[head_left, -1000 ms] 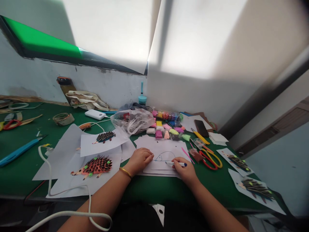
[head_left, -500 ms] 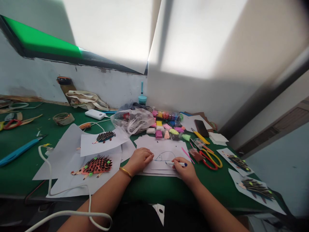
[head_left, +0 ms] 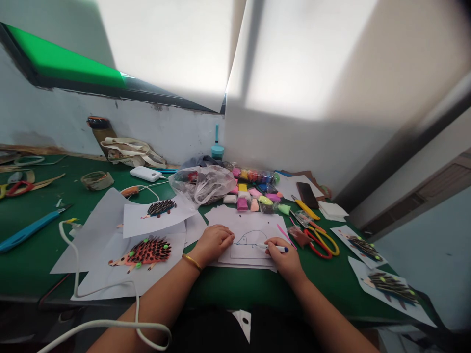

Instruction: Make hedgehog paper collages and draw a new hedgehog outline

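Observation:
My right hand (head_left: pixel 282 256) is closed around a white marker pen (head_left: pixel 261 246) with a blue end, its tip at the lower line of a drawing. The drawing (head_left: pixel 244 239) is a blue outline of a domed body with a pointed snout and an eye, on white paper (head_left: pixel 241 253). My left hand (head_left: pixel 216 241) lies on the left side of the paper, fingers stretched toward the snout and holding nothing. More white sheets lie underneath. To the left, a pink hedgehog picture (head_left: pixel 149 252) and a dark-spined hedgehog picture (head_left: pixel 160 208) rest on loose sheets.
Packets of coloured clay (head_left: pixel 243 204) and a plastic bag (head_left: pixel 206 184) sit behind the paper. Scissors (head_left: pixel 319 243), a yellow cutter (head_left: pixel 306 208) and a phone (head_left: pixel 306 194) lie right. A white cable (head_left: pixel 76 264) crosses the left side, near a blue craft knife (head_left: pixel 31 229).
The marker in my right hand has shifted slightly right along the drawing's lower edge, and a small mark now shows below the line. My left hand stays in place.

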Motion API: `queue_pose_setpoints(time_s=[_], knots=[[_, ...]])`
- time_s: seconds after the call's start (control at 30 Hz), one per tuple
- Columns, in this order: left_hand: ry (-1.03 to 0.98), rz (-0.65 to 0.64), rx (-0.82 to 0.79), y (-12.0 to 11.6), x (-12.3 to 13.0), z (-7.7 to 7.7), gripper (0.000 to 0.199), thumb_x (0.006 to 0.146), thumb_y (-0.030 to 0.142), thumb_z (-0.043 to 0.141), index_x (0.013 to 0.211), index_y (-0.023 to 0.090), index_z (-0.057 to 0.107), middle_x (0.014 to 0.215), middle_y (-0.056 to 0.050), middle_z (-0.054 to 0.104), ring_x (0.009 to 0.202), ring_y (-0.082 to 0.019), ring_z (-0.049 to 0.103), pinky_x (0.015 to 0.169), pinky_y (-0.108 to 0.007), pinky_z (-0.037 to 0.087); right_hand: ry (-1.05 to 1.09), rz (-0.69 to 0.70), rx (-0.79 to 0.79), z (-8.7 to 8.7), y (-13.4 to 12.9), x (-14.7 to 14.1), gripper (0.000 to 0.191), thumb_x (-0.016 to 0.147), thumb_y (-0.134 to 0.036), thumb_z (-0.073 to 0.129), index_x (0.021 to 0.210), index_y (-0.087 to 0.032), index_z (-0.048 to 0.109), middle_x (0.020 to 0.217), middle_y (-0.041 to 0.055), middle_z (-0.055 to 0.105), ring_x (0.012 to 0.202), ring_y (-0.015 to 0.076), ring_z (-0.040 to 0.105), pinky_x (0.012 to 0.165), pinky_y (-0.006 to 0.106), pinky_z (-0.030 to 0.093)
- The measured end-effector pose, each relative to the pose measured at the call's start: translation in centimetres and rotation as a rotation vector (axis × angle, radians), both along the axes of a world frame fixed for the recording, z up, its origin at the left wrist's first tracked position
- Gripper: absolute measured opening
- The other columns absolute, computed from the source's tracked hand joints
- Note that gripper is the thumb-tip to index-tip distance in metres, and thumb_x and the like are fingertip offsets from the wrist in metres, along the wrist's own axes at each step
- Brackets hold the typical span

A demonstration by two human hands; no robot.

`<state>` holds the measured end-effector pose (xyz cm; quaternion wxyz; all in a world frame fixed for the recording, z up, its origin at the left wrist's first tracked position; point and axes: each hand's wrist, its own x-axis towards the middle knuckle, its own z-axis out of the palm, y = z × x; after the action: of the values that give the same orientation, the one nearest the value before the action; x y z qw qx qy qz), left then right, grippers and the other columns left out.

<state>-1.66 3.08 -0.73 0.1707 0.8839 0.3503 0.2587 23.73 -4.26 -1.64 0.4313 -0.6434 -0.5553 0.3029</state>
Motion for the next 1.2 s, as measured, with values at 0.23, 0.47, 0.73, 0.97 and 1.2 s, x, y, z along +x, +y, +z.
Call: queue_pose_setpoints(time_s=[0.23, 0.47, 0.73, 0.97, 1.2], knots=[[-0.015, -0.006, -0.002, 0.03, 0.00, -0.13, 0.039, 0.097, 0.039, 0.041, 0.090, 0.022, 0.075, 0.099, -0.003, 0.075, 0.101, -0.020, 0.063, 0.095, -0.032, 0.044, -0.046, 0.012, 0.011, 0.09, 0.05, 0.02, 0.029, 0.080, -0.041, 0.052, 0.084, -0.019, 0.070, 0.071, 0.0046, 0.072, 0.073, 0.0231, 0.069, 0.065, 0.029, 0.049], [-0.014, 0.000, 0.005, 0.06, 0.00, -0.28, 0.038, 0.097, 0.038, 0.041, 0.089, 0.022, 0.075, 0.098, -0.003, 0.075, 0.101, -0.020, 0.063, 0.095, -0.032, 0.044, -0.047, 0.023, 0.019, -0.31, 0.13, 0.17, 0.028, 0.080, -0.041, 0.053, 0.085, -0.019, 0.070, 0.073, 0.0040, 0.072, 0.072, 0.0222, 0.068, 0.066, 0.029, 0.049], [-0.009, 0.003, 0.004, 0.01, 0.06, -0.14, 0.036, 0.096, 0.037, 0.042, 0.088, 0.022, 0.074, 0.098, -0.002, 0.075, 0.101, -0.020, 0.063, 0.095, -0.032, 0.043, -0.060, 0.030, 0.007, -0.22, 0.12, 0.12, 0.028, 0.081, -0.040, 0.052, 0.086, -0.019, 0.070, 0.074, 0.0033, 0.072, 0.074, 0.0219, 0.067, 0.067, 0.028, 0.047], [-0.011, -0.003, 0.009, -0.01, 0.07, -0.08, 0.039, 0.097, 0.038, 0.040, 0.086, 0.022, 0.074, 0.098, -0.003, 0.075, 0.099, -0.019, 0.064, 0.094, -0.032, 0.044, -0.072, 0.046, 0.011, -0.06, 0.00, 0.14, 0.025, 0.081, -0.037, 0.051, 0.083, -0.020, 0.069, 0.073, 0.0025, 0.072, 0.073, 0.0210, 0.065, 0.066, 0.027, 0.046], [0.009, 0.005, 0.022, 0.05, 0.09, -0.20, 0.037, 0.097, 0.037, 0.042, 0.087, 0.022, 0.074, 0.099, -0.001, 0.075, 0.100, -0.019, 0.063, 0.094, -0.031, 0.043, -0.069, 0.055, 0.011, -0.23, 0.03, 0.24, 0.023, 0.080, -0.036, 0.052, 0.079, -0.020, 0.068, 0.069, 0.0014, 0.071, 0.071, 0.0201, 0.064, 0.066, 0.026, 0.046]])
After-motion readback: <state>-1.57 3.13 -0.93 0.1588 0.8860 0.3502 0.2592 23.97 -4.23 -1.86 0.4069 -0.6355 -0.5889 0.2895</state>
